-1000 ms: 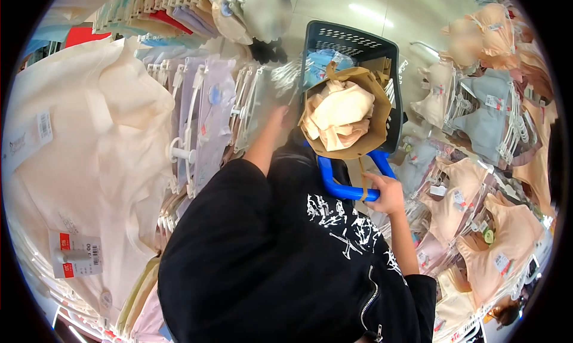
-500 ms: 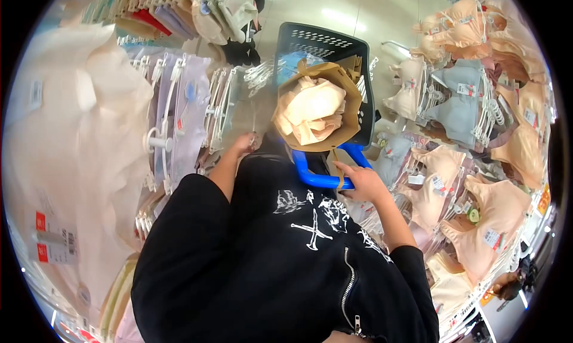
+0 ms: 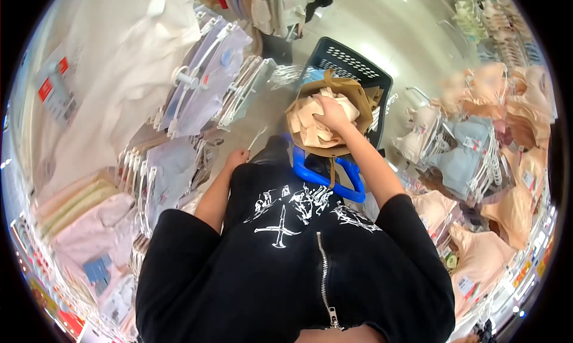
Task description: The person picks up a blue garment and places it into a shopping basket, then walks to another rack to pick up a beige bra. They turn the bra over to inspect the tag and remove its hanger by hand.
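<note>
Both your hands are occupied: the left hand seems closed on a thin white piece; the right hand touches beige garments inside the paper bag, its grip unclear. Handling these seems the current step; soft cloth calls for a sure pinch. Beyond: a black basket, pale floor, hanging clothes either side.

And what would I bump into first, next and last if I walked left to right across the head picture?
A red-and-white price tag → the person's left grip → a thin white rod → the brown paper bag → a blue-grey bra.
</note>
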The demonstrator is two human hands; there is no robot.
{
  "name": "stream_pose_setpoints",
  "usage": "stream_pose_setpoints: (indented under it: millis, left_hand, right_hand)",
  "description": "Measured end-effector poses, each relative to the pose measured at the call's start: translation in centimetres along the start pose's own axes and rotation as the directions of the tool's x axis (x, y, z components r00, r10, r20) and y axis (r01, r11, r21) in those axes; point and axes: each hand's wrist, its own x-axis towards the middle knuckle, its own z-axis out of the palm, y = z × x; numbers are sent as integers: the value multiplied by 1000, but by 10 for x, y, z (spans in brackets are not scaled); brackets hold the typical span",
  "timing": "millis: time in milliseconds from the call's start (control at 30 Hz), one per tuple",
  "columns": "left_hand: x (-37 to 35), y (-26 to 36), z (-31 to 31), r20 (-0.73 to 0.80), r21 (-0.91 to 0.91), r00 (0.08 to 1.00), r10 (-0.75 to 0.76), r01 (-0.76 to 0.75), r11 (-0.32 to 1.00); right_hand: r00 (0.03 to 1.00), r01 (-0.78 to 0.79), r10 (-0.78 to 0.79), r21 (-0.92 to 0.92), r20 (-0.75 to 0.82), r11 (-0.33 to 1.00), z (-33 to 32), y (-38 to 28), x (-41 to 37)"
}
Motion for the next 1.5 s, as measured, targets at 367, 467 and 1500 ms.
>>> stream_pose_setpoints:
  millis: [367, 467, 1500]
  left_hand:
    - [-129, -19, 78, -301, -587, 932, -201, -15, 809]
    - [-141, 3, 89, -325, -750, 907, -270, -73, 657]
    - [-114, 437, 107, 520, -760, 513, 683, -88, 644]
  right_hand:
    - [926, 226, -145, -204, 348, 953, 3, 30, -23]
    - [927, 324, -323, 27, 189, 946, -23, 52, -50]
    - [460, 139, -402, 511, -792, -848, -255, -63, -242]
